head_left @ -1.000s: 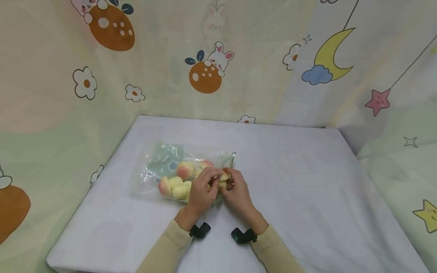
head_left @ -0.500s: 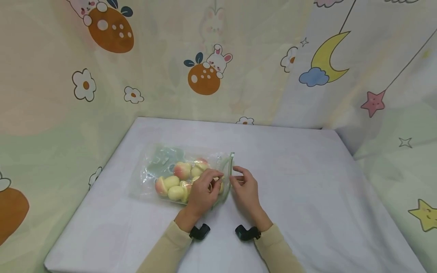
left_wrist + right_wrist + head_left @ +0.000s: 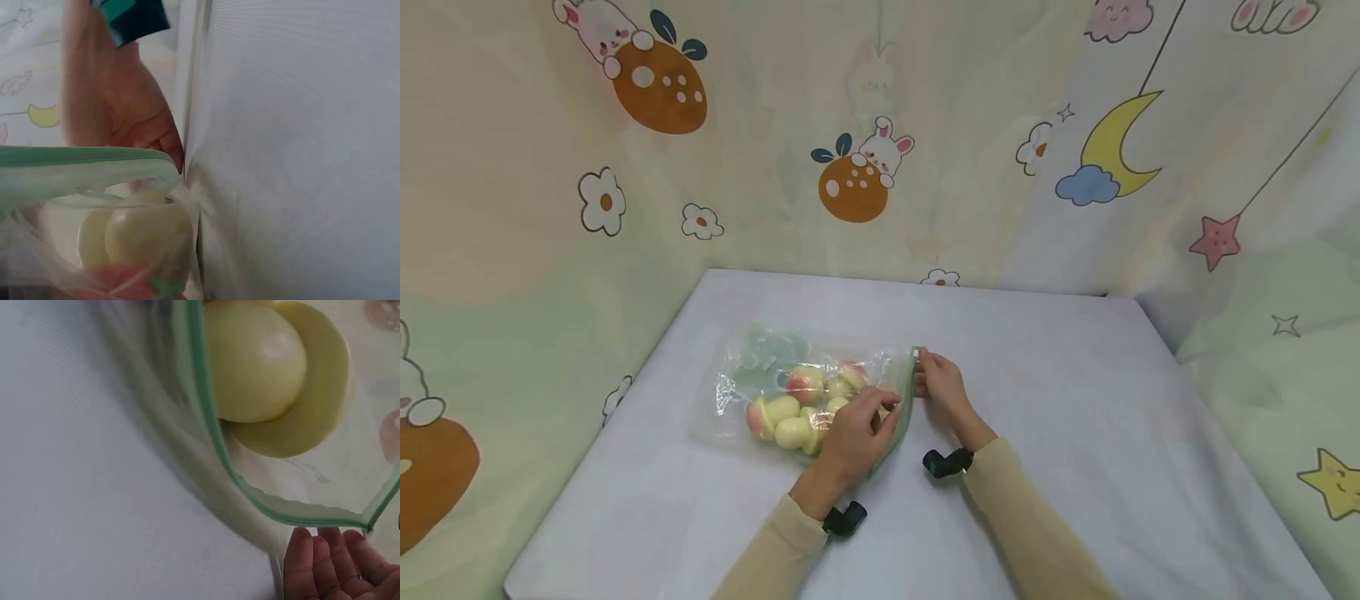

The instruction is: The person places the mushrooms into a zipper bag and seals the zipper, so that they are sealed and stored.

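Observation:
A clear zip bag (image 3: 715, 421) with a green zip edge lies on the table, its mouth toward the right. Inside are several pale yellow and pink mushroom-shaped pieces (image 3: 806, 384); one rounded piece (image 3: 256, 362) shows large behind the zip edge in the right wrist view. My left hand (image 3: 856, 433) holds the bag near its mouth with thumb and fingers bent, partly covering the pieces. At the far end of the zip edge, my right hand (image 3: 942, 385) pinches the corner; its fingers (image 3: 302, 550) lie right at the green strip (image 3: 312, 522).
The white-covered table (image 3: 1075, 433) extends to the right of the bag. Behind it hangs a patterned curtain (image 3: 760, 150) with rabbits, flowers and a moon. A black wrist camera (image 3: 846, 518) sits on the left wrist and another (image 3: 947, 463) on the right.
My right hand has parted from the left hand and moved along the zip edge to its far corner. The left hand stays at the bag's mouth, and the zip edge looks straighter now.

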The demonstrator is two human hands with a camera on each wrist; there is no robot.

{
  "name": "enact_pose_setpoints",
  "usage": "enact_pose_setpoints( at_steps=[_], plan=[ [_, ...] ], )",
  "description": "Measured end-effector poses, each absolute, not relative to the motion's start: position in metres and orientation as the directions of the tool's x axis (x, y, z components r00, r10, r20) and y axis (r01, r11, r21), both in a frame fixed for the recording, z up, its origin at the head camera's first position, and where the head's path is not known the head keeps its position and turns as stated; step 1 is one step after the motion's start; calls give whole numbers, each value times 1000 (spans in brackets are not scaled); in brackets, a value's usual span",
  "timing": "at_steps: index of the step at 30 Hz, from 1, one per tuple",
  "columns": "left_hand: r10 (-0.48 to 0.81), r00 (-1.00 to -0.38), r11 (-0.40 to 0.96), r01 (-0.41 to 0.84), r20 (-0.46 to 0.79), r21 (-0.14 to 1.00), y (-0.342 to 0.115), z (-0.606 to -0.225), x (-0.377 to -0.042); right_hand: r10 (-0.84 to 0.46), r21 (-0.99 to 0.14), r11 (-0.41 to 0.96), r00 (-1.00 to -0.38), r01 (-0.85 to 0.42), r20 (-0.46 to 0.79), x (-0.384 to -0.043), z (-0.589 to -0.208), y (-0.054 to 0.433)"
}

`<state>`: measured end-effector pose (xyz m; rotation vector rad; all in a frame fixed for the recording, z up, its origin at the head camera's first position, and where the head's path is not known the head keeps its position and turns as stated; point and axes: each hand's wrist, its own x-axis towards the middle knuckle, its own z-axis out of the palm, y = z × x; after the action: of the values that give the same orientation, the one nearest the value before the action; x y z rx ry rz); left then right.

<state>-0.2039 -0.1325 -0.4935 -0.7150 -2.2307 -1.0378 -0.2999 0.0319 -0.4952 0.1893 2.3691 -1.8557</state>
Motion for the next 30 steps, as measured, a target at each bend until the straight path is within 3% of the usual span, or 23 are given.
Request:
enact_pose_setpoints(
  at_steps=[5,13,18,25,30],
  plan=[
    [157,-743,593,598,651,539,-125,-490,-204,14,-953,185,-970,239,-241,-308,-487,35],
    [46,-864,621,417,501,663,-117,-458,-222,68,-960,160,-973,228,-220,-304,-480,49],
    [111,-906,741,349,408,574,-121,-429,-253,49,-963,179,-979,203,-197,-299,-478,45],
    [324,-934,866,356,149,351,-123,-417,-302,27,-972,222,-997,83,-79,-293,-477,32],
    [363,-930,868,360,56,342,-136,-420,-318,4,-975,219,-999,46,-47,-289,-472,22]
  ],
)
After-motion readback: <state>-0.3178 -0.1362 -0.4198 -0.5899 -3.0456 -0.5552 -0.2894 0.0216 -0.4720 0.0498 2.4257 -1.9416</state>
